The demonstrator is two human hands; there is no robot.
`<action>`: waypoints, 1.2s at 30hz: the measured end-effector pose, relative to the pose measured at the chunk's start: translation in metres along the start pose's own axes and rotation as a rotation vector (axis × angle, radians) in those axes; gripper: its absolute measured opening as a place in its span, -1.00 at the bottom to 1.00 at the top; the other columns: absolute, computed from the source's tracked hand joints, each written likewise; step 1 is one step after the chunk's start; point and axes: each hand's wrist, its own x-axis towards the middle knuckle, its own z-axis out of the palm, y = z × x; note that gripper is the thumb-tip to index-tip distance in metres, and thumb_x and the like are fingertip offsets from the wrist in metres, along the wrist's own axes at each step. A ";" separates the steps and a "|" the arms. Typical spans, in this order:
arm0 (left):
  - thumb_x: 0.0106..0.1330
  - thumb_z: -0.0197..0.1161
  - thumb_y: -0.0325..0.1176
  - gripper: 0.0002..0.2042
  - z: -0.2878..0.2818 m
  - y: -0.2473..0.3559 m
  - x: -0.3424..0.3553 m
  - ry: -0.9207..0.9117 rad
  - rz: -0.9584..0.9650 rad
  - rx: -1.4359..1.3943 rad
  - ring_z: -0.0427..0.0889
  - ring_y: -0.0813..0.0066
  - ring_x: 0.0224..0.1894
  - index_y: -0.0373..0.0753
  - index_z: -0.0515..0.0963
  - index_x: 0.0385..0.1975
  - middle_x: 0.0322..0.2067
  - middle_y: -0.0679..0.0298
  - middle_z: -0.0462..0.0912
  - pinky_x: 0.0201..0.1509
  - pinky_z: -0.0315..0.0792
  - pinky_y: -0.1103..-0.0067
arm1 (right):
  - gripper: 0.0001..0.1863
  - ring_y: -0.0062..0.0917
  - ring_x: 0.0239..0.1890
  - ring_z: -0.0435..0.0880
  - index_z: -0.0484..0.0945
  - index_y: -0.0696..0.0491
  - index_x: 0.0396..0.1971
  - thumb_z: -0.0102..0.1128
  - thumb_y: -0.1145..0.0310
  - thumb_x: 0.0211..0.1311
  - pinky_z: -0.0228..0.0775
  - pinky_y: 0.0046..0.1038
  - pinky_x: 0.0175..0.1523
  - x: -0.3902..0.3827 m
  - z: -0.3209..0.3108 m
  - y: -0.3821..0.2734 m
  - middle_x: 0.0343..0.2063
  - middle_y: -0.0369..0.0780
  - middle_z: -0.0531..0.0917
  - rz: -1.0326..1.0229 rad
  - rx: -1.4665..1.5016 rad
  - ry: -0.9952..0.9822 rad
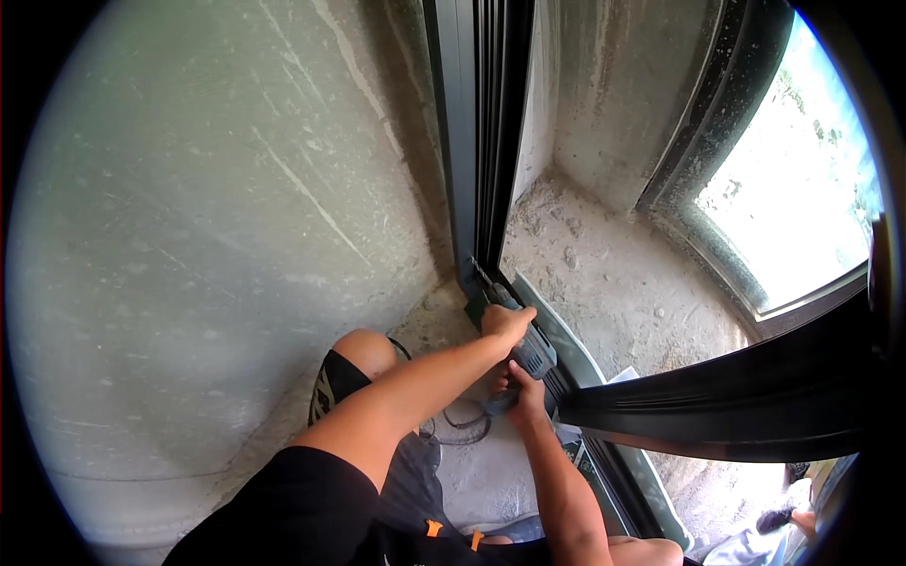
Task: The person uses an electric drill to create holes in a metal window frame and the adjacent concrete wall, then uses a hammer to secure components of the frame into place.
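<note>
A dark grey-blue power drill (535, 353) is held in both hands near the lower corner of a dark metal door or window frame (457, 141). My left hand (508, 324) is closed over the front of its body, behind the chuck. Lower down, my right hand (523, 391) wraps round the handle; the trigger is hidden. The long drill bit (480, 272) points up and left to the foot of the upright. Whether its tip has entered the metal, I cannot tell. A dark cord (462, 434) loops below the drill.
A bare grey wall (236, 236) rises on the left. Right of the frame lies a rough, dusty concrete ledge (613, 274), with a bright window (793, 179) beyond. A dark frame bar (717, 410) crosses at right. My bent knee (366, 353) is beside my left arm.
</note>
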 end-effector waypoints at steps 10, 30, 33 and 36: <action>0.02 0.58 0.04 -0.21 -0.004 -0.023 0.019 -0.024 -0.002 -0.057 0.85 -0.05 -0.12 -0.62 0.50 0.00 -0.13 -0.26 0.79 0.02 0.72 0.28 | -0.81 -0.48 -0.45 0.66 0.64 0.11 -0.17 0.48 0.38 0.39 0.54 -0.41 -0.34 -0.004 0.012 -0.001 -0.39 -0.24 0.68 -0.131 -0.193 0.033; -0.01 0.58 0.07 -0.28 -0.019 -0.014 0.017 -0.053 -0.018 -0.007 0.83 -0.14 -0.01 -0.58 0.64 -0.12 -0.09 -0.30 0.79 0.12 0.69 0.24 | -0.79 -0.43 -0.35 0.75 0.64 0.11 -0.03 0.40 0.37 0.46 0.57 -0.43 -0.30 0.001 0.025 0.016 -0.38 -0.24 0.71 -0.150 -0.169 0.009; -0.01 0.58 0.06 -0.33 -0.018 -0.019 0.025 -0.076 -0.019 0.045 0.84 -0.13 -0.03 -0.55 0.71 -0.19 -0.12 -0.26 0.81 0.11 0.69 0.25 | -0.82 -0.46 -0.42 0.69 0.63 0.12 -0.08 0.41 0.40 0.44 0.54 -0.44 -0.32 0.004 0.023 0.021 -0.43 -0.25 0.67 -0.103 -0.073 0.021; -0.01 0.58 0.07 -0.31 -0.015 -0.026 0.030 -0.045 -0.016 0.060 0.83 -0.13 0.00 -0.56 0.70 -0.17 -0.09 -0.28 0.80 0.13 0.68 0.27 | -0.83 -0.49 -0.46 0.63 0.62 0.13 -0.12 0.41 0.42 0.42 0.52 -0.44 -0.34 0.002 0.029 0.024 -0.45 -0.25 0.64 -0.074 -0.078 0.046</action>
